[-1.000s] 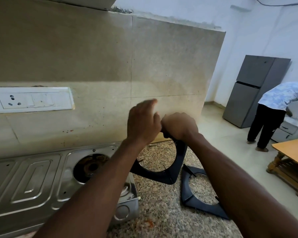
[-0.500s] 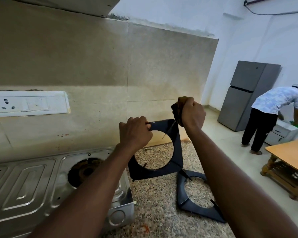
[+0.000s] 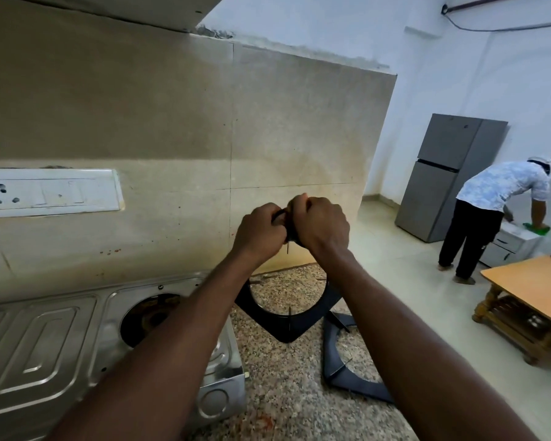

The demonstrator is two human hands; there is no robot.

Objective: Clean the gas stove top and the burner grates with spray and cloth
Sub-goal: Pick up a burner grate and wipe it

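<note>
We are holding the grate (image 3: 280,329) on edge over the surface (image 3: 283,409) with one corner hanging down, likely so each side can be turned up and rubbed. We cannot tell if that corner is touching. Our left hand (image 3: 258,233) and right hand (image 3: 323,224) are meeting at the top corner, both grips curled tight on it. Something dark is showing between the fists, and we cannot tell whether it is a cloth. The second grate (image 3: 353,386) is lying flat, right of the stove (image 3: 45,338), probably so that the stove top is bare for wiping. Both grates are looking like matte black metal, square frames with round openings and thin inward prongs. The stove is showing shiny pressed steel with raised ribs and a grimy burner well (image 3: 150,316). The surface is looking like speckled granite.
</note>
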